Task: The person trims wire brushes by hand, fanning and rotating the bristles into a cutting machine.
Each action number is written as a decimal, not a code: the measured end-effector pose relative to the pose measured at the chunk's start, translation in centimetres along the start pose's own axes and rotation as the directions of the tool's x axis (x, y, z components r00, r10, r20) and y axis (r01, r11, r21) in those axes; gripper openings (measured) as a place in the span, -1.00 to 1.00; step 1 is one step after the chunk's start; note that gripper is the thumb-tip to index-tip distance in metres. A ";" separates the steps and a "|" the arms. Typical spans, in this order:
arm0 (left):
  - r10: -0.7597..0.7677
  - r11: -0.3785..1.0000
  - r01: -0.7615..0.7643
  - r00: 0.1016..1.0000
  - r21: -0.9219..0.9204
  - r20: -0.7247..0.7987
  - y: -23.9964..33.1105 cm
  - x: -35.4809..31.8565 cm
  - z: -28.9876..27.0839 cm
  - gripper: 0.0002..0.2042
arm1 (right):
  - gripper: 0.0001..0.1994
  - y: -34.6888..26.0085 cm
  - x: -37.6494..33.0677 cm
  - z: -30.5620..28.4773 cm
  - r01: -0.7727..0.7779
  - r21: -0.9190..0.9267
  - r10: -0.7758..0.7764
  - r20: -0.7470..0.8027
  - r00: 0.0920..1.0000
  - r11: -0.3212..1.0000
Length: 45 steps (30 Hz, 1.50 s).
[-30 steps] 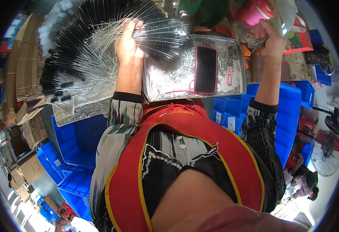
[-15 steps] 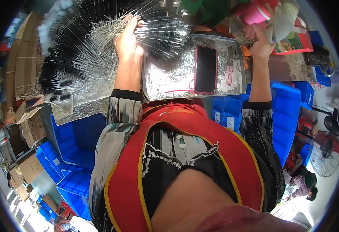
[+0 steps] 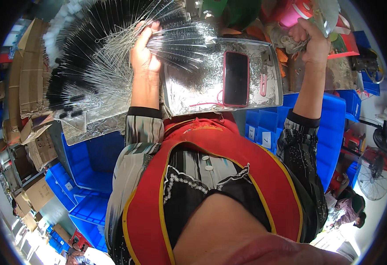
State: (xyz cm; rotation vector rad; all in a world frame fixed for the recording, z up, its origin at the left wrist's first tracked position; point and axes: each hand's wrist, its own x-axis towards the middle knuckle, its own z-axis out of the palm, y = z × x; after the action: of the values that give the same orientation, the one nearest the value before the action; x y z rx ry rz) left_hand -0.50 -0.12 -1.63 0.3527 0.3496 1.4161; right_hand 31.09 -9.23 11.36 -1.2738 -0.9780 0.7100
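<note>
My left hand (image 3: 145,51) is closed around a bundle of thin wire brushes (image 3: 178,43). Their dark bristled ends fan out to the right, and their bare looped wire stems (image 3: 114,47) point left. Beneath and left of this hand spreads a large pile of similar black-bristled wire brushes (image 3: 76,66). At the far right my right hand (image 3: 313,42) has its fingers curled together beside a pale tangle of strands (image 3: 292,45). What those fingers hold, if anything, is too small to make out. A pink cylindrical object (image 3: 292,17) lies just beyond them.
A shallow white tray (image 3: 180,100) strewn with short wire bits holds a phone (image 3: 236,79) in a pink case and a small pink-handled tool (image 3: 263,85). Blue bins (image 3: 330,128) stand below the table on both sides. Cardboard boxes (image 3: 30,70) line the left.
My right hand has shifted right and slightly away, uncovering more of the pale tangle. My left hand keeps its bundle almost in place, with the brushes tilted slightly differently.
</note>
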 end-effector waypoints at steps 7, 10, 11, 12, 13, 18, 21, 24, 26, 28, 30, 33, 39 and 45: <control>0.049 0.999 -0.048 0.997 0.026 -0.061 -0.4 0.3 -0.1 -0.78 | -0.70 -0.2 -0.3 0.3 -0.003 0.023 0.003 0.003 1.000 1.000; 0.060 0.998 -0.059 0.995 0.026 -0.078 -0.6 0.7 -0.4 -0.76 | -0.70 -0.1 -0.2 0.5 0.019 -0.011 -0.018 0.013 1.000 1.000; 0.052 0.999 -0.052 0.996 0.010 -0.067 -0.7 0.7 -0.4 -0.75 | -0.70 -0.2 -0.4 0.5 -0.001 -0.017 0.001 -0.004 1.000 1.000; 0.034 0.999 -0.033 0.997 0.017 -0.069 -0.7 0.8 -0.4 -0.74 | -0.70 -0.2 -0.4 0.5 -0.021 -0.022 0.021 -0.022 1.000 1.000; 0.035 0.999 -0.033 0.997 0.017 -0.069 -0.8 0.9 -0.4 -0.74 | -0.70 -0.2 -0.3 0.5 -0.021 -0.023 0.021 -0.021 1.000 1.000; 0.063 0.992 -0.053 0.994 0.114 -0.092 -0.9 0.5 0.9 -0.73 | -0.70 -0.2 -0.3 0.4 0.007 -0.021 -0.007 0.009 1.000 1.000; 0.031 0.993 -0.019 0.995 0.119 -0.098 -0.8 0.6 1.0 -0.73 | -0.70 -0.2 -0.3 0.4 0.000 -0.017 0.000 0.001 1.000 1.000; 0.077 0.985 -0.056 0.990 0.165 -0.121 -0.8 0.3 1.4 -0.73 | -0.71 -0.5 -0.4 0.5 -0.023 -0.026 0.023 -0.022 0.999 0.999; 0.086 0.985 -0.064 0.988 0.162 -0.132 -1.0 0.5 1.3 -0.73 | -0.71 -0.8 0.2 -0.2 -0.050 -0.037 0.050 0.000 0.999 0.998; 0.053 0.995 -0.044 0.993 0.084 -0.102 -0.9 0.6 0.8 -0.72 | -0.70 -1.2 1.1 -1.1 -0.079 -0.023 0.081 0.081 0.993 0.997; 0.069 0.995 -0.061 0.992 0.076 -0.102 -1.0 0.6 0.6 -0.72 | -0.71 -2.0 1.2 -0.7 -0.091 -0.026 0.093 0.056 0.994 0.995; 0.093 0.993 -0.085 0.990 0.077 -0.107 -1.0 0.7 0.5 -0.71 | -0.72 -2.5 0.3 0.9 -0.076 -0.024 0.076 -0.008 0.997 0.997; 0.140 0.988 -0.132 0.985 0.084 -0.100 -1.1 0.4 1.1 -0.71 | -0.86 4.9 -0.6 1.1 0.329 0.106 -0.312 -0.153 0.938 0.938; -0.231 0.808 0.271 0.963 0.524 -0.142 1.3 -0.1 1.8 -0.79 | -0.84 2.5 -0.4 -0.3 0.134 0.200 -0.131 -0.030 0.991 0.971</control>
State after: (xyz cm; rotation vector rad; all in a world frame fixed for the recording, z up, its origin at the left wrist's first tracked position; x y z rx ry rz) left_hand -0.89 -0.09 0.55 0.6903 0.8344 1.0483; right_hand 31.39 -9.24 8.81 -1.0263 -0.9436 0.6753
